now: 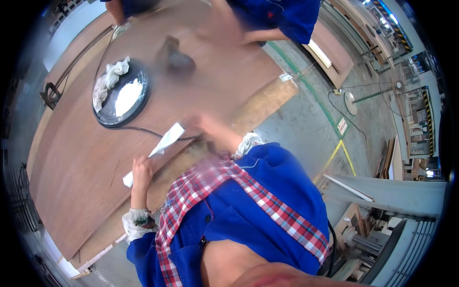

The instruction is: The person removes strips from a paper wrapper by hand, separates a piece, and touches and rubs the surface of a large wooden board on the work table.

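My left hand (pixel 142 171) is closed around a white strip (pixel 167 139), which looks like folded paper or cloth; one end shows below the fingers and a longer piece reaches up and right. Beyond its upper end is my right hand (pixel 203 122), so blurred that its fingers cannot be made out. Both hands are over the near edge of a large brown wooden sheet (pixel 76 191). Further in lies a round black tray (pixel 145 98) with a white patch in it and a crumpled white cloth (pixel 111 79) along its rim.
A dark blurred object (pixel 180 62) stands on the sheet past the tray. A black cable (pixel 148 130) runs beside the tray toward my right hand. Across the sheet, a co-worker's arm (pixel 265 36) reaches in; another person's arm (pixel 114 10) is at the far left. Stacked boards (pixel 330 52) stand right.
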Tool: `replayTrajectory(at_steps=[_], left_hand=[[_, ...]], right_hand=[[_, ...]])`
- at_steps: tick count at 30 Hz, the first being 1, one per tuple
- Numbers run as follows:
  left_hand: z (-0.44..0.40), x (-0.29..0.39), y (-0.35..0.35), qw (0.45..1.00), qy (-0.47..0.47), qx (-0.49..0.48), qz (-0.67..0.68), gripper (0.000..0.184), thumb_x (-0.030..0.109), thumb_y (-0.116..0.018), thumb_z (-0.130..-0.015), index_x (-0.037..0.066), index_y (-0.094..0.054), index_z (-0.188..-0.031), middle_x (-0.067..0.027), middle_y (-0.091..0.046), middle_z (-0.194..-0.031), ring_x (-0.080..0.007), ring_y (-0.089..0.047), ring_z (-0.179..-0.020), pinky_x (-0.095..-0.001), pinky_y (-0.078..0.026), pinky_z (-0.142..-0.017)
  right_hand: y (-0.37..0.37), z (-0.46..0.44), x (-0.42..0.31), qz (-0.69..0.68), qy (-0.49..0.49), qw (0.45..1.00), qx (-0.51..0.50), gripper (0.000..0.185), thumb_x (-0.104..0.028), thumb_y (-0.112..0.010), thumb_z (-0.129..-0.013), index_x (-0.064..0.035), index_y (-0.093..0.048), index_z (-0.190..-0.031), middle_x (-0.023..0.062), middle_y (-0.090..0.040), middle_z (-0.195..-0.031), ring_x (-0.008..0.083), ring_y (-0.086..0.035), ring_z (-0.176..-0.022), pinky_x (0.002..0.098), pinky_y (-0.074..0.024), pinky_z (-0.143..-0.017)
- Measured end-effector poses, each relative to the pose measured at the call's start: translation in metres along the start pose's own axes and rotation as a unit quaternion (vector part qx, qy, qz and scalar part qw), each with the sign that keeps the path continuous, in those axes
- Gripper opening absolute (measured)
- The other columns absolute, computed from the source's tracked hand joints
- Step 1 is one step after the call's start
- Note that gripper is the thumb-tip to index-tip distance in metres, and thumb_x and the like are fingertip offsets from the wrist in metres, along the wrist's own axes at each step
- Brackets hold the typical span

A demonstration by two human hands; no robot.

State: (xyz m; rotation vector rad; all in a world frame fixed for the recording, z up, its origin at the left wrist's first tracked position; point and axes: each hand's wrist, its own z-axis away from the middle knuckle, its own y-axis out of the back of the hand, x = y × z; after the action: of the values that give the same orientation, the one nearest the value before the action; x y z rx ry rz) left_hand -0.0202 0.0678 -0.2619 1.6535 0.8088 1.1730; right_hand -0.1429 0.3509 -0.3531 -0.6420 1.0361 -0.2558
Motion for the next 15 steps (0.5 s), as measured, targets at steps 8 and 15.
replayTrajectory(at_steps=[8,15], left_hand=[[0.007,0.002,-0.003,1.000,0.004,0.010,0.016,0.009,0.000,-0.056,-0.072,0.000,-0.064,-0.077,-0.0123,-0.055,-0.073,-0.0295,-0.051,-0.072,-0.0380,-0.038,-0.070],[0.034,0.008,-0.009,0.999,0.022,0.013,0.040,0.009,-0.001,-0.057,-0.070,0.000,-0.063,-0.076,-0.0118,-0.055,-0.074,-0.0298,-0.051,-0.072,-0.0385,-0.039,-0.071]], right_hand=[[-0.008,-0.010,-0.008,0.007,0.089,0.990,0.105,0.015,-0.016,-0.051,-0.089,-0.0031,-0.058,-0.087,0.0050,-0.063,-0.082,0.0145,-0.060,-0.080,0.0269,-0.0444,-0.072],[-0.039,0.036,-0.027,0.113,0.161,0.977,0.078,0.018,-0.015,-0.051,-0.090,0.0015,-0.059,-0.090,0.0052,-0.061,-0.079,0.0159,-0.062,-0.078,0.0261,-0.0473,-0.071]])
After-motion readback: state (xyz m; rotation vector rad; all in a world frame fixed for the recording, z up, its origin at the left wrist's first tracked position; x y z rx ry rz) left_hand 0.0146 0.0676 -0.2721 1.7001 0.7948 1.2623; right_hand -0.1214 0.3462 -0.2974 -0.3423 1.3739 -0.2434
